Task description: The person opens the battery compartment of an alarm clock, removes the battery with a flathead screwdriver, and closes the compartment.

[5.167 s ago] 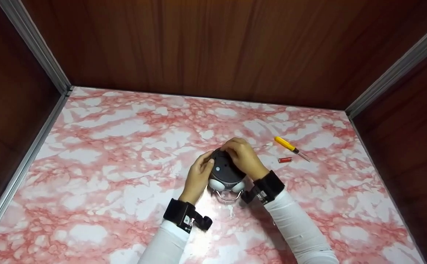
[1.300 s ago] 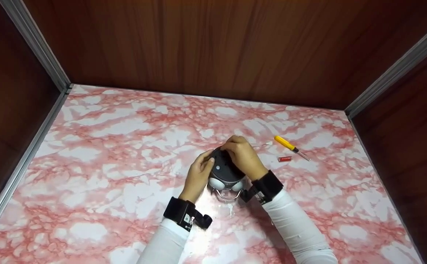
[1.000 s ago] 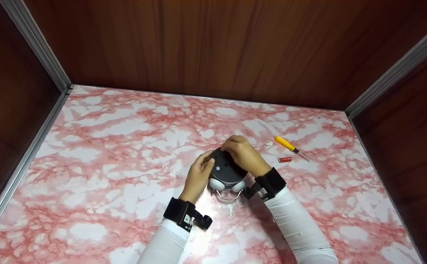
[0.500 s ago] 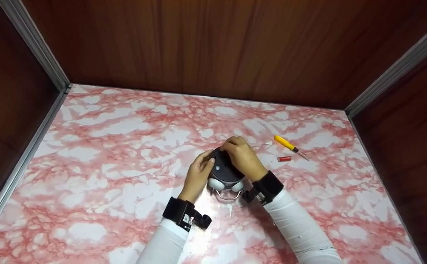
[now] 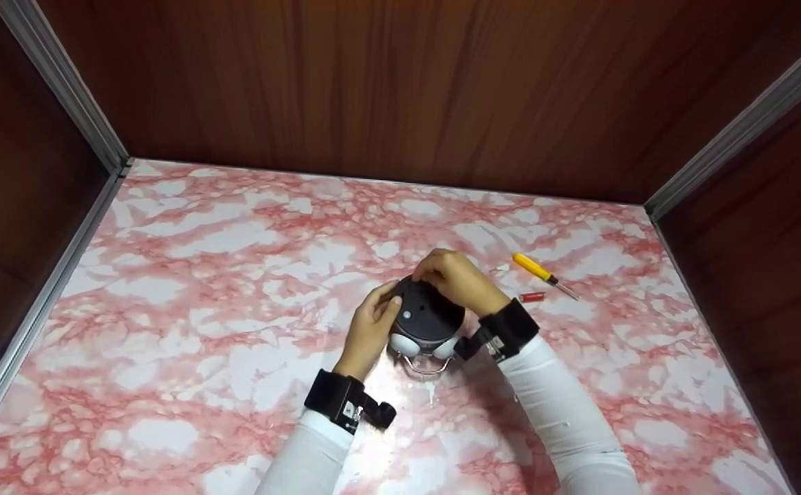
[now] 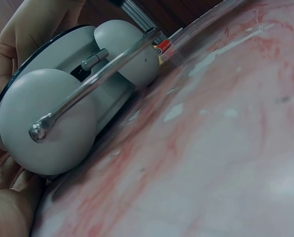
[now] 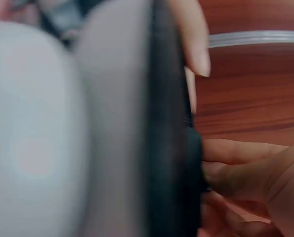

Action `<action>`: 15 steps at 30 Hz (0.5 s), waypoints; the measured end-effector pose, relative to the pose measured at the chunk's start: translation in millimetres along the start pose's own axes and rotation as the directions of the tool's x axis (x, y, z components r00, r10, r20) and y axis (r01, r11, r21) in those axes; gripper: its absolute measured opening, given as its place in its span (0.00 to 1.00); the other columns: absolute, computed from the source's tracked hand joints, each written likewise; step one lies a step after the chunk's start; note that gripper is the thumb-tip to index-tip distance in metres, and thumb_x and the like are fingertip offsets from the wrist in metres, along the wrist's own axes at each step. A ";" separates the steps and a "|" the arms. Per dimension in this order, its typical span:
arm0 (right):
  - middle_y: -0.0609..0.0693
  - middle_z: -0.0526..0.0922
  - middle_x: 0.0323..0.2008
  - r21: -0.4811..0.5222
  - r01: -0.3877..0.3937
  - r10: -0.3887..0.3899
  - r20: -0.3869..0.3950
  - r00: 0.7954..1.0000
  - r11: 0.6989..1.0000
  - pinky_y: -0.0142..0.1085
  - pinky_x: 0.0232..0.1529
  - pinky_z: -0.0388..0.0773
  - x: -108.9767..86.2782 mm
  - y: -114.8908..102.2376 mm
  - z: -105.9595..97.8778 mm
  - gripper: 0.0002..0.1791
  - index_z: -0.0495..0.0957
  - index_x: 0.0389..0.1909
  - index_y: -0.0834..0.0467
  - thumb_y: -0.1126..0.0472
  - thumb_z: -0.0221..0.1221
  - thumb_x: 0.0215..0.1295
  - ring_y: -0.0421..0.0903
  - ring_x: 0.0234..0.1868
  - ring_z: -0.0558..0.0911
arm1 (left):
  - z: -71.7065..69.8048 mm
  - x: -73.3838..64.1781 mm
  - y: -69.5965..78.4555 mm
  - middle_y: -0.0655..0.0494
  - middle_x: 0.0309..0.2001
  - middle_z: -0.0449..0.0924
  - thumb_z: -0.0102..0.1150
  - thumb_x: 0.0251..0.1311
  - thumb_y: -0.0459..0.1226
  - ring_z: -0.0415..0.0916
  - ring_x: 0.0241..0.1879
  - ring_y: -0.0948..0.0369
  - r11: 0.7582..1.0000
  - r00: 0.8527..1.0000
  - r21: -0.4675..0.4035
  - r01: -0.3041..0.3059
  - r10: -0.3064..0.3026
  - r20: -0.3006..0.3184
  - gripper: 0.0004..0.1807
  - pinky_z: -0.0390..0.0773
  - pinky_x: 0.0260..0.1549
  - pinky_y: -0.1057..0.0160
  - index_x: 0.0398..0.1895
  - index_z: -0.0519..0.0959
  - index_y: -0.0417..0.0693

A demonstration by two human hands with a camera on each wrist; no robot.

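Note:
A twin-bell alarm clock (image 5: pixel 419 328) lies face down, its black back up and its bells and wire handle towards me. Two pale bells (image 6: pixel 48 118) show large in the left wrist view. My left hand (image 5: pixel 371 330) grips the clock's left side, thumb on the edge of the back. My right hand (image 5: pixel 458 278) is bent over the far right part of the back. In the right wrist view, its thumb and finger pinch a small dark part (image 7: pixel 195 160) standing out from the back; its exact kind is hidden.
A red battery (image 5: pixel 532 297) lies right of the hands, partly behind the right wrist. Beyond it is a screwdriver (image 5: pixel 535 267) with a yellow handle. Dark wood-grain panels (image 5: pixel 372 89) close in the marbled table (image 5: pixel 187 330) at the back and sides.
My right hand has shifted slightly, its wrist moving up and to the right, nearer the battery. My left hand and the clock stay in place.

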State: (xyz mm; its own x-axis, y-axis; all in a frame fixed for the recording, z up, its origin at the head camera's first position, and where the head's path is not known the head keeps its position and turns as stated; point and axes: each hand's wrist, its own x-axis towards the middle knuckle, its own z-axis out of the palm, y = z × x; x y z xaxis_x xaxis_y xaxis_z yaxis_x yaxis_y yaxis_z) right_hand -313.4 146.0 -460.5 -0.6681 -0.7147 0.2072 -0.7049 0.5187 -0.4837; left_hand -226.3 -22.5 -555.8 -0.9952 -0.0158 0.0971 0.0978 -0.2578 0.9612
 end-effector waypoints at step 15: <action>0.57 0.87 0.37 0.002 0.011 -0.011 0.119 0.993 1.000 0.47 0.50 0.81 7.0 2.9 -12.7 0.09 0.86 0.35 0.65 0.77 0.59 0.65 0.54 0.43 0.84 | 0.3 -0.8 2.6 0.42 0.64 0.75 0.54 0.75 0.36 0.75 0.63 0.51 0.999 1.000 0.043 0.009 -0.009 -0.010 0.23 0.74 0.63 0.60 0.69 0.71 0.37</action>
State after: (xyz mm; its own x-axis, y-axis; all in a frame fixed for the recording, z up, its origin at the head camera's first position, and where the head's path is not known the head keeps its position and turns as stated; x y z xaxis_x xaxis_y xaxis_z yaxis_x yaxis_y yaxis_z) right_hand -323.1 148.5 -449.7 -0.6272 -0.7711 0.1100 -0.7116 0.5098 -0.4835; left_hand -225.3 -22.8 -553.2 -0.9960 -0.0233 0.0859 0.0889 -0.2162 0.9723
